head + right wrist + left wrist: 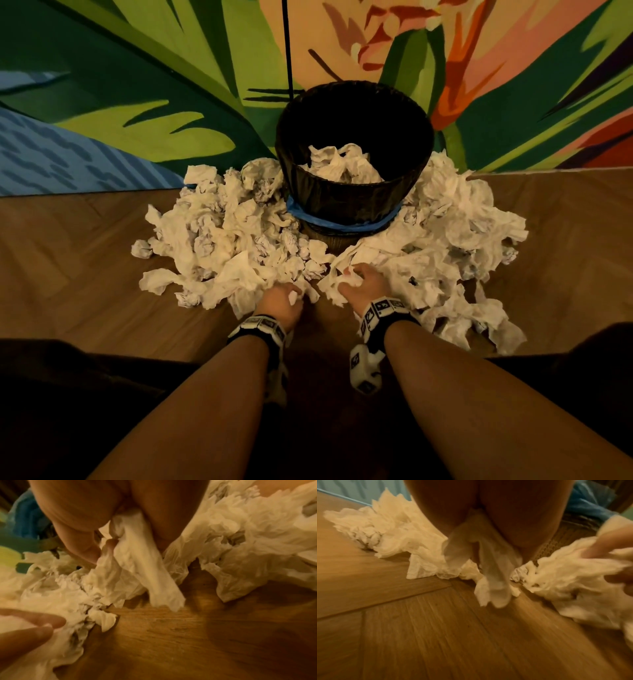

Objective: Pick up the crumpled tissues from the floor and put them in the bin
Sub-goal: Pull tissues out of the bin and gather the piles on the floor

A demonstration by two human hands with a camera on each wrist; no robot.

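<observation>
From the head view, a dark round bin [354,192] stands on the wood floor [68,253] against a painted wall [137,85] of green leaves and orange flowers, with a blue band [342,221] around its lower part and a few crumpled tissues already lying inside it. Many more tissues [219,233] are heaped on the floor to both sides of the bin and in front of it. Both hands are down at the near edge of the heap: the left hand [281,303] is curled around a tissue that shows white between its fingers, and the right hand [363,282] is likewise closed around a bunch of tissue. Each wrist carries a black-and-white patterned band [383,310]. In the left wrist view, the left hand [488,513] pinches a tissue [488,568] that hangs down just above the floor [419,635], with more tissue lying behind it; at the right edge, blurred, the right hand [606,547] holds its own wad. In the right wrist view, the right hand [102,513] has its fingers wrapped around a long piece of tissue [145,568] that trails down toward the floor [188,635], loose tissues spread on either side, and the fingers of the left hand [34,626] show at the lower left, touching tissue there.
</observation>
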